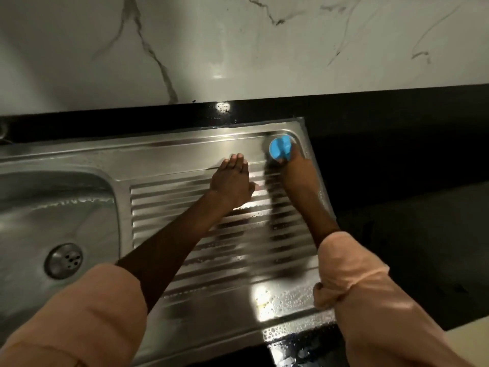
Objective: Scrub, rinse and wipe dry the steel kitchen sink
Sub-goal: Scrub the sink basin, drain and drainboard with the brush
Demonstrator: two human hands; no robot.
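Note:
The steel sink has a bowl (53,207) at the left with a round drain (64,260), and a ribbed drainboard (206,263) at the right, wet with soap bubbles. My right hand (293,168) grips a blue round scrubber (281,149) pressed on the far right corner of the drainboard. Straight fingers of my left hand (232,181) rest flat on the drainboard, just left of the scrubber.
A black countertop (397,154) surrounds the sink at the back and right. A white marble-look wall (238,49) rises behind it. Soapy water lies on the counter's front edge (296,348).

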